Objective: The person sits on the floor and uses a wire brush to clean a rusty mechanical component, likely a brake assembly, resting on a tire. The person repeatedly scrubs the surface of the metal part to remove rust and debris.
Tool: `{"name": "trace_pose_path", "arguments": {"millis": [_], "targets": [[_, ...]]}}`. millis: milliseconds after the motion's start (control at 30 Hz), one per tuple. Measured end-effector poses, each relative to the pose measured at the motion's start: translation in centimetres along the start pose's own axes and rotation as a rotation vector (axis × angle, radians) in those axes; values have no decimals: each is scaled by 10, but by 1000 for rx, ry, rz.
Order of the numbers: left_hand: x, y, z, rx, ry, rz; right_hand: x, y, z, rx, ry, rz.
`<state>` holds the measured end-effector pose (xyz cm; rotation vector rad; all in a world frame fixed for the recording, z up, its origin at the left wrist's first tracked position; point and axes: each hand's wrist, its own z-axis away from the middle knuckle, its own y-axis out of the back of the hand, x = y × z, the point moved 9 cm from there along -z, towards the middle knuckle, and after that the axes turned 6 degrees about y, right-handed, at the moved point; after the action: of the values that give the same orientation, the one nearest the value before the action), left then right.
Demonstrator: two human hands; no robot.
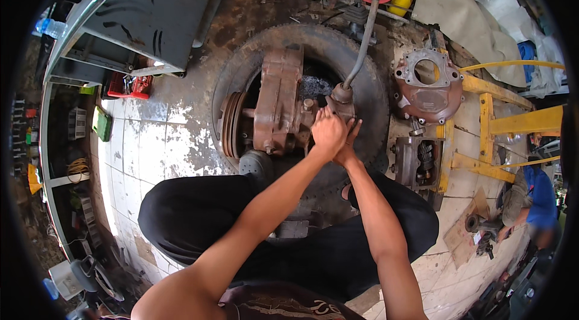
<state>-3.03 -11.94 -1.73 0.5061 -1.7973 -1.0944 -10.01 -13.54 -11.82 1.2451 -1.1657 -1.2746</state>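
Note:
A brown, rusty gearbox [278, 103] lies on a large tyre [232, 61] on the floor in front of me. From its right end a long grey gear lever [365, 43] rises, with a rounded knob at the top. My left hand [329, 131] is on the housing just below the lever's base, its fingers curled and closed; what they hold, if anything, is hidden. Beside it and partly beneath, my right hand [348, 150] rests against the same end of the housing with fingers stretched out. A grooved pulley [231, 124] is on the gearbox's left end.
A brown bell housing [428, 100] and an opened gear case [417, 163] stand at right beside a yellow metal frame [486, 127]. A grey metal cabinet [154, 9] is at left, near a red tray [129, 86]. Another person [538, 196] crouches at far right by metal parts.

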Motion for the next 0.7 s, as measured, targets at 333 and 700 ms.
{"name": "trace_pose_path", "arguments": {"millis": [333, 700], "targets": [[-25, -16, -9, -225, 166, -5, -13, 13, 2, 75, 32, 103], [44, 16, 76, -315, -203, 44, 48, -12, 44, 396, -24, -411]]}}
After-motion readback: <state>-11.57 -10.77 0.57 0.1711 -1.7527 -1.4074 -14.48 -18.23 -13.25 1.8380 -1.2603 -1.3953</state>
